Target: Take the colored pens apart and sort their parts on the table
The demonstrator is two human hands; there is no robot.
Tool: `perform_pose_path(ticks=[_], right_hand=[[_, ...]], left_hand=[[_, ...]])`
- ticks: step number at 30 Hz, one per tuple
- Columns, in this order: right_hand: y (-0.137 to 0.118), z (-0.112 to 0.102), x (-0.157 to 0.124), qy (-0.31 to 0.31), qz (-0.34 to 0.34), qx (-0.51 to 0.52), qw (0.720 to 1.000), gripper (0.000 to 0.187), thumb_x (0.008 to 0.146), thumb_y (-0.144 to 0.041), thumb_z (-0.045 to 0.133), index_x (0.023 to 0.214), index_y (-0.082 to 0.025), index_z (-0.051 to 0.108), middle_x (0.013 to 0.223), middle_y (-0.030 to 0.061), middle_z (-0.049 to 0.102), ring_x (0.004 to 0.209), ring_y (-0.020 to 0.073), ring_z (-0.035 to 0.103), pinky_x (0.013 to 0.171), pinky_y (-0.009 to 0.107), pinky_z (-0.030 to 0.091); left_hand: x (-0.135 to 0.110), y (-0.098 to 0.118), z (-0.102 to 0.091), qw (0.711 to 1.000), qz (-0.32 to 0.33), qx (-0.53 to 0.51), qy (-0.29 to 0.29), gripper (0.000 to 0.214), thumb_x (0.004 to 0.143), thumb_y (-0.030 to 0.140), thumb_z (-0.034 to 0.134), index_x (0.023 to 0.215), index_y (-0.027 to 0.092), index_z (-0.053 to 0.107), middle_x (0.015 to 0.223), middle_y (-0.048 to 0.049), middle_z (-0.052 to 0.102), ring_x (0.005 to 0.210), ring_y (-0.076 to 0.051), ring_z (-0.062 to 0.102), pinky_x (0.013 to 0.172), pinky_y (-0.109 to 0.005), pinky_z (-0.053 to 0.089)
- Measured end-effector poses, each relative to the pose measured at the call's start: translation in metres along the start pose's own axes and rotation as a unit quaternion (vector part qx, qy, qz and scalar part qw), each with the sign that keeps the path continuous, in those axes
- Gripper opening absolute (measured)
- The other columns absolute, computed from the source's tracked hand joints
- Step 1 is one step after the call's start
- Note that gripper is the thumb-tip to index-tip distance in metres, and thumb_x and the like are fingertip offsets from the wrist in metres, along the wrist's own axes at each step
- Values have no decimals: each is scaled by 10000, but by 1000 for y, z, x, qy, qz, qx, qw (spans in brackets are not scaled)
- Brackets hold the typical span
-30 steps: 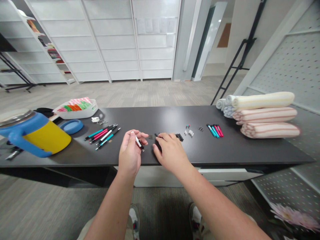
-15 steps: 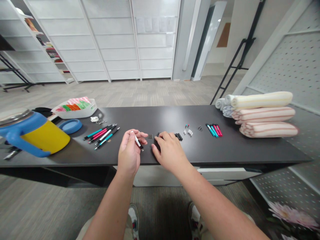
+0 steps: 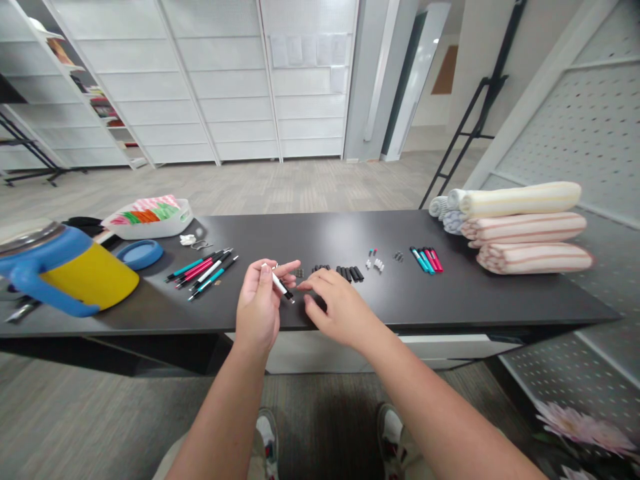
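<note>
Left hand (image 3: 257,301) is holding a white-and-black pen (image 3: 277,283); right hand (image 3: 337,304) is hovering beside its tip, grasp unclear; a slackening pinch could be dropping it.

Pens (image 3: 206,269) left on table (image 3: 280,233); towels (image 3: 530,227) right.

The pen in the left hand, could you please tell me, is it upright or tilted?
Tilted: the pen slants in the left hand, black end at lower right.
</note>
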State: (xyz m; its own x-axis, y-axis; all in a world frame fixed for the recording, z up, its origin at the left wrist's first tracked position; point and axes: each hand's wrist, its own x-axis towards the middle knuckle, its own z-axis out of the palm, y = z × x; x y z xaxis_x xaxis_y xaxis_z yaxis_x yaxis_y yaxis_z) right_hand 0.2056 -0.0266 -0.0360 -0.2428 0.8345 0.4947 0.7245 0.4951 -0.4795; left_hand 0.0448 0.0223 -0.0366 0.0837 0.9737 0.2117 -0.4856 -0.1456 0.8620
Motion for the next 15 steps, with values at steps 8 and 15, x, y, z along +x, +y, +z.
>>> perform_pose_path(ticks=[8,15], right_hand=[[3,-2,1,-17,-18,53,998,137,1022,-290,637,917,-204,650,935,45,710,879,207,582,846,364,450],[7,-7,0,12,7,116,993,191,1067,-258,562,921,-211,676,901,20,711,878,181,589,824,321,431]], left_hand=[[-2,-6,-4,997,24,40,-60,243,1036,455,598,1074,231,513,1205,-140,786,950,-183,731,875,-334,540],[0,-2,-4,998,-9,15,-67,339,1009,439,642,1245,196,615,1265,-169,753,974,-195,718,893,-351,555]])
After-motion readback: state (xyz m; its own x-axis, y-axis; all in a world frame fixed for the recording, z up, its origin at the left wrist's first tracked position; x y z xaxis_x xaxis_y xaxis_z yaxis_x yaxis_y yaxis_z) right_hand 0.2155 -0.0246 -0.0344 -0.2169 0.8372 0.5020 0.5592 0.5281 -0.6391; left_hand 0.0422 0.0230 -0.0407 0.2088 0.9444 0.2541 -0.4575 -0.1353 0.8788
